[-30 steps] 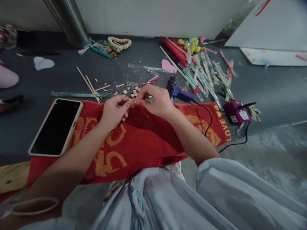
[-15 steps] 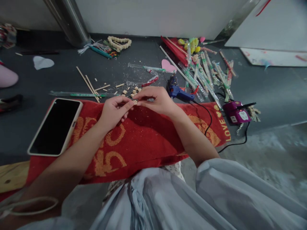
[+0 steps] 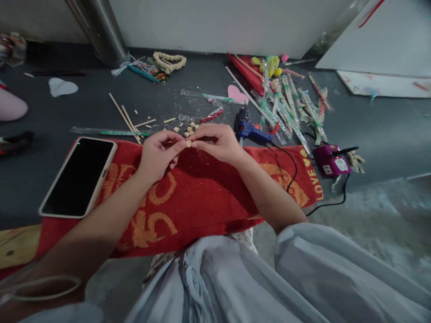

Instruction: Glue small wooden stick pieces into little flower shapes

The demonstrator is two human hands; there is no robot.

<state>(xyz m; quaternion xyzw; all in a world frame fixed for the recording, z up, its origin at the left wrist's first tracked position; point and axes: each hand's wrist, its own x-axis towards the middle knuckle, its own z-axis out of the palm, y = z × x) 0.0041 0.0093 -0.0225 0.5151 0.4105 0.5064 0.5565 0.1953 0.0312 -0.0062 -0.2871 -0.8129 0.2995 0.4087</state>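
Observation:
Between the fingertips of my two hands is a small pale cluster of short wooden stick pieces (image 3: 189,143). My left hand (image 3: 159,154) pinches it from the left with thumb and forefinger. From the other side, my right hand (image 3: 217,142) also pinches it, its fingers partly covering it. Just beyond my fingertips lie similar small wooden pieces (image 3: 189,130) on the dark table. Both hands hover over the far part of a red towel (image 3: 202,193) with orange lettering. Right of my right hand rests a blue glue gun (image 3: 253,131).
A phone (image 3: 79,177) lies on the towel's left. Thin wooden sticks (image 3: 121,114) and a heart-shaped stick frame (image 3: 170,62) are farther back. Several wrapped chopsticks (image 3: 289,101) are piled at right. The glue gun's black cord runs near a purple power adapter (image 3: 332,160).
Both hands stay pinched on the small wooden cluster, with only slight finger movement. The view has shifted slightly; the other things lie as before.

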